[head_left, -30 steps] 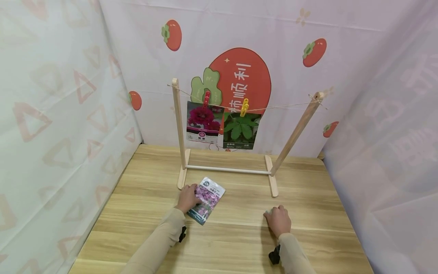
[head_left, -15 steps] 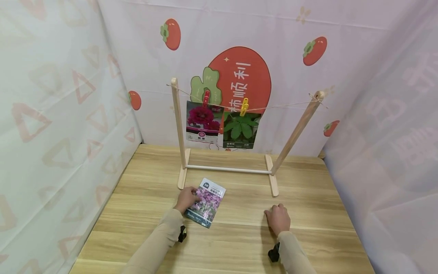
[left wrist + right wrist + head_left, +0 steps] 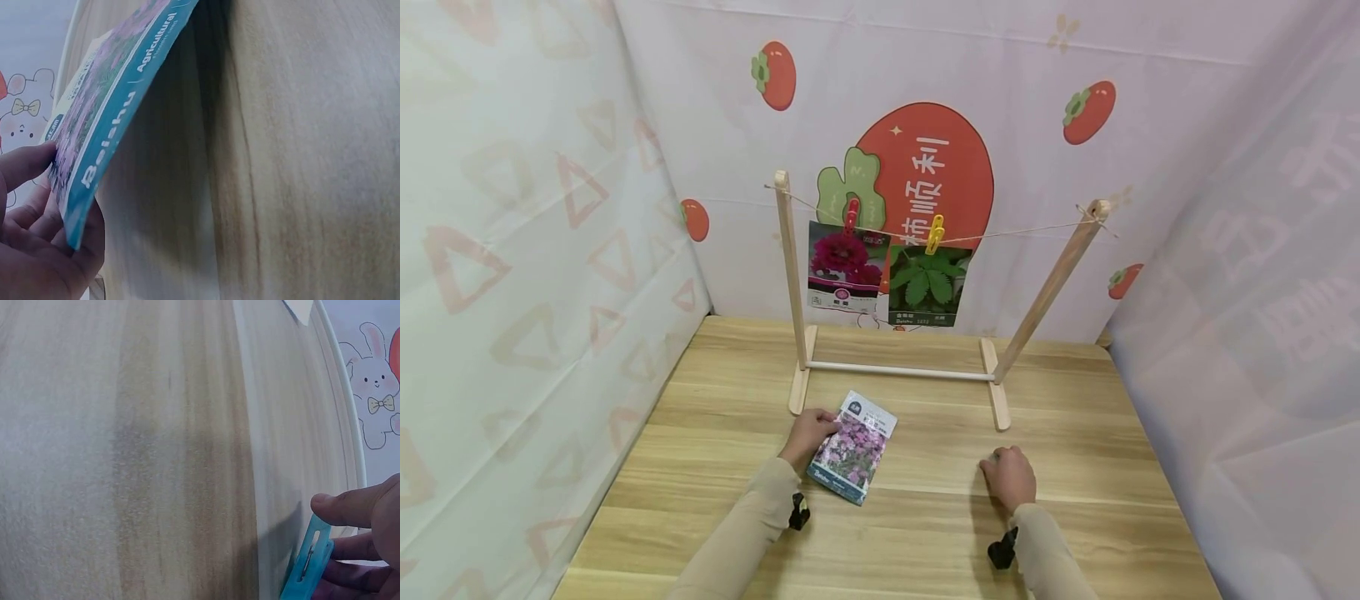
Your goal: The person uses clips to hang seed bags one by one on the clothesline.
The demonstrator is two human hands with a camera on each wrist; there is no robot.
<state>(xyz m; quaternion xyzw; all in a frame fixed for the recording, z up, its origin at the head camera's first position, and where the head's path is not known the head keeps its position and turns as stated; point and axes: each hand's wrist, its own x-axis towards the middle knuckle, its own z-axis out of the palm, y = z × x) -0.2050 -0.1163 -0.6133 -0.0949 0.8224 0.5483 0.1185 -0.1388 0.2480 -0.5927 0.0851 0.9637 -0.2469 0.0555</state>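
Observation:
My left hand pinches the left edge of a seed packet with purple flowers and a teal lower band. In the left wrist view the thumb lies on the packet's printed face and the fingers are behind it; the packet is tilted up off the wood. Over on the right, my right hand holds a light blue clothespin between thumb and fingers, close above the table. The head view mostly hides this clothespin behind the hand.
A wooden stand with a string rises behind the hands. From the string hang a pink-flower packet under a red clothespin and a green-leaf packet under a yellow clothespin. Printed cloth walls enclose the table.
The packet in my left hand has turned its face more toward the head camera, its lower end swinging slightly right. My right hand has stayed nearly in place.

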